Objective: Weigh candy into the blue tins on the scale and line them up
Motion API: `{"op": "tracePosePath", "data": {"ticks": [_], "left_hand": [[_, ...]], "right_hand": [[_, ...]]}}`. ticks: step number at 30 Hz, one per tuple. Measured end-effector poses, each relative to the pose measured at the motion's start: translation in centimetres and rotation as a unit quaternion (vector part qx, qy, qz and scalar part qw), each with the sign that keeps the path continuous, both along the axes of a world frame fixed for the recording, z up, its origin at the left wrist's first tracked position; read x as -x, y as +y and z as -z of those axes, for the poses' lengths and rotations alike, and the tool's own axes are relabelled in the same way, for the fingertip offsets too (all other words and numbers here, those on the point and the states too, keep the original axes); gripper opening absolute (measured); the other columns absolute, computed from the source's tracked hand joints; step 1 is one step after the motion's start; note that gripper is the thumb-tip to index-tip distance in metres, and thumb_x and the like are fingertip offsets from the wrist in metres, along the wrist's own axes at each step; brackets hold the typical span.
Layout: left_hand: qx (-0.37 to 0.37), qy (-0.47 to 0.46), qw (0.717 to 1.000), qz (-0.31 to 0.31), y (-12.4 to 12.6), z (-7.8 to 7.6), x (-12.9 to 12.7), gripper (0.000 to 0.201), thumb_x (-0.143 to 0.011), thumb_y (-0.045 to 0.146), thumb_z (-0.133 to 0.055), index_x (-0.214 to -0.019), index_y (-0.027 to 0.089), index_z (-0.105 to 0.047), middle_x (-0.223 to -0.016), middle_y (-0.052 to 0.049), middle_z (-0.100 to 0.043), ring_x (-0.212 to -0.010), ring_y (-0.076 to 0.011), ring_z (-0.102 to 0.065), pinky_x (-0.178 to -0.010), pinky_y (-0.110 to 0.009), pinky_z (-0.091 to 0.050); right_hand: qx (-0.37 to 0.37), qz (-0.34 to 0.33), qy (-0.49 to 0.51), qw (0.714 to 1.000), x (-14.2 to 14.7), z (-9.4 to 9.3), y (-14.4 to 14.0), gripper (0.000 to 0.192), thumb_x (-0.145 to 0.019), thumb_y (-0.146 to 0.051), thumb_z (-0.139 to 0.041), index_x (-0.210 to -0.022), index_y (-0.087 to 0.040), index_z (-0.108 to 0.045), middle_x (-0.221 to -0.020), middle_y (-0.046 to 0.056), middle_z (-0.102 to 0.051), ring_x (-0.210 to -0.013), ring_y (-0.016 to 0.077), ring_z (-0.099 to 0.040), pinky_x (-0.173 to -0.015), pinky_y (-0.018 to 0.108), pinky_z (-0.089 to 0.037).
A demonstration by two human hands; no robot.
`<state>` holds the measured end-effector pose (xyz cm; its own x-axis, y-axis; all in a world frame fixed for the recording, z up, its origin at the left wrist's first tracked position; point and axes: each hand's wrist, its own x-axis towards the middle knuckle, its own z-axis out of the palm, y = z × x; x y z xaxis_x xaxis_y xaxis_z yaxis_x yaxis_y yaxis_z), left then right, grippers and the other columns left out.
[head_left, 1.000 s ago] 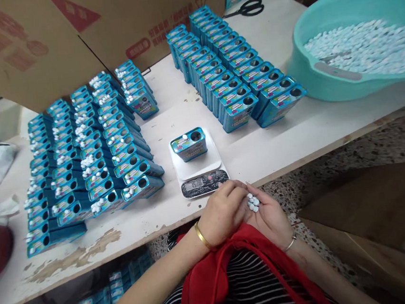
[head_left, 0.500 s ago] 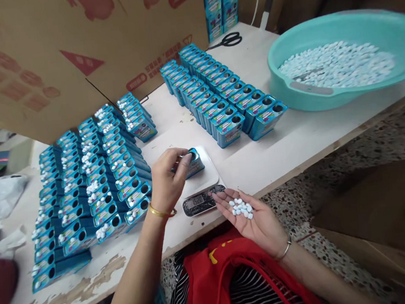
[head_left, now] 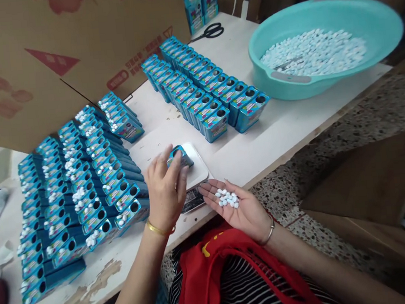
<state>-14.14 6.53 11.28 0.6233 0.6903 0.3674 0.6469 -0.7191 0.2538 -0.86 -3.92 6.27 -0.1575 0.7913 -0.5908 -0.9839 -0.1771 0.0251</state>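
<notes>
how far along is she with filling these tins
Done, it seems: the large block of blue tins on the left, many with white tablets on top. In hand: the left hand grips one tin on the white scale, while the right hand lies open with loose tablets. Left: the rows of open tins further back and the tablets in the teal basin.

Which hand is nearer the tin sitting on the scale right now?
Left. The left hand has its fingers on the tin atop the scale. The right hand lies palm-up nearer the person, cupping white candies, apart from the tin.
</notes>
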Motion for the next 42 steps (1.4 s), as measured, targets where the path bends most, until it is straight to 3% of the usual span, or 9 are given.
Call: {"op": "tracePosePath", "data": {"ticks": [3,6,13,19,26,32,36,39,42], "left_hand": [[0.123,0.017,0.985,0.117,-2.8,0.2,-1.1,0.030,-0.090,0.028,-0.047,-0.118,0.019,-0.053,-0.110,-0.010,-0.059,-0.101,-0.0194,-0.055,-0.085,-0.035,-0.048],[0.194,0.068,0.967,0.153,-5.9,1.9,-2.2,0.022,-0.091,0.024,-0.041,-0.106,0.016,-0.055,-0.101,-0.009,-0.057,-0.090,-0.0178,-0.055,-0.077,-0.031,-0.050],[0.215,0.114,0.960,0.139,-9.1,5.0,-3.5,0.019,-0.090,0.020,-0.038,-0.098,0.012,-0.054,-0.101,-0.010,-0.056,-0.088,-0.0181,-0.055,-0.073,-0.030,-0.051],[0.178,0.082,0.965,0.172,-9.2,5.3,-3.4,0.020,-0.092,0.020,-0.037,-0.098,0.015,-0.055,-0.095,-0.007,-0.059,-0.087,-0.0167,-0.055,-0.077,-0.030,-0.049],[0.155,0.096,0.970,0.161,-8.8,4.7,-3.0,0.011,-0.087,0.020,-0.047,-0.089,0.016,-0.057,-0.087,-0.006,-0.062,-0.079,-0.0179,-0.053,-0.071,-0.031,-0.047],[0.215,-0.083,0.967,0.111,-6.0,2.1,-2.3,0.011,-0.084,0.014,-0.050,-0.092,0.018,-0.057,-0.084,-0.003,-0.062,-0.077,-0.0134,-0.055,-0.070,-0.027,-0.046],[0.112,-0.183,0.977,0.017,-1.2,-0.4,-1.6,0.007,-0.083,0.017,-0.056,-0.089,0.019,-0.058,-0.080,0.000,-0.061,-0.072,-0.0109,-0.054,-0.066,-0.025,-0.044],[0.038,-0.179,0.982,-0.039,1.9,-1.1,-1.0,0.006,-0.083,0.021,-0.056,-0.088,0.019,-0.057,-0.080,0.000,-0.060,-0.072,-0.0110,-0.054,-0.067,-0.026,-0.043],[0.031,-0.110,0.992,-0.059,3.3,-0.9,-0.7,0.008,-0.085,0.025,-0.054,-0.088,0.019,-0.058,-0.083,-0.001,-0.060,-0.077,-0.0132,-0.054,-0.072,-0.029,-0.043]], "right_hand": [[-0.008,0.008,0.011,1.000,-0.2,0.1,-0.2,0.034,-0.096,-0.023,-0.034,-0.101,-0.009,-0.065,-0.095,0.009,-0.072,-0.085,0.0136,-0.069,-0.078,0.024,-0.056],[0.000,0.003,0.013,1.000,-0.3,0.6,-1.0,0.032,-0.096,-0.022,-0.036,-0.105,-0.010,-0.064,-0.092,0.007,-0.072,-0.079,0.0102,-0.068,-0.072,0.019,-0.056],[0.030,-0.042,0.006,0.999,-0.8,2.0,-3.9,0.030,-0.092,-0.022,-0.043,-0.114,-0.014,-0.062,-0.104,0.007,-0.070,-0.100,0.0154,-0.065,-0.088,0.030,-0.054],[0.042,-0.041,0.003,0.998,-0.7,2.0,-4.3,0.027,-0.090,-0.023,-0.047,-0.109,-0.014,-0.064,-0.102,0.007,-0.071,-0.100,0.0160,-0.065,-0.085,0.031,-0.056],[0.033,-0.024,-0.017,0.999,-0.1,2.1,-3.6,0.022,-0.086,-0.019,-0.053,-0.102,-0.013,-0.066,-0.094,0.006,-0.072,-0.098,0.0162,-0.066,-0.084,0.030,-0.056],[-0.016,-0.003,0.009,1.000,0.1,0.8,-1.8,0.017,-0.089,-0.018,-0.049,-0.087,-0.014,-0.066,-0.084,0.003,-0.072,-0.089,0.0141,-0.068,-0.088,0.031,-0.055],[-0.043,0.001,-0.008,0.999,0.0,-0.1,-0.6,0.024,-0.091,-0.019,-0.044,-0.098,-0.010,-0.065,-0.101,0.010,-0.071,-0.101,0.0162,-0.065,-0.097,0.031,-0.049],[-0.051,0.000,-0.022,0.998,-0.1,0.0,-0.6,0.024,-0.090,-0.019,-0.046,-0.101,-0.009,-0.065,-0.110,0.011,-0.068,-0.111,0.0185,-0.061,-0.101,0.031,-0.046],[-0.047,0.004,-0.027,0.999,-0.3,0.5,-0.8,0.024,-0.089,-0.019,-0.047,-0.102,-0.009,-0.064,-0.112,0.012,-0.067,-0.115,0.0192,-0.058,-0.103,0.032,-0.044]]}}
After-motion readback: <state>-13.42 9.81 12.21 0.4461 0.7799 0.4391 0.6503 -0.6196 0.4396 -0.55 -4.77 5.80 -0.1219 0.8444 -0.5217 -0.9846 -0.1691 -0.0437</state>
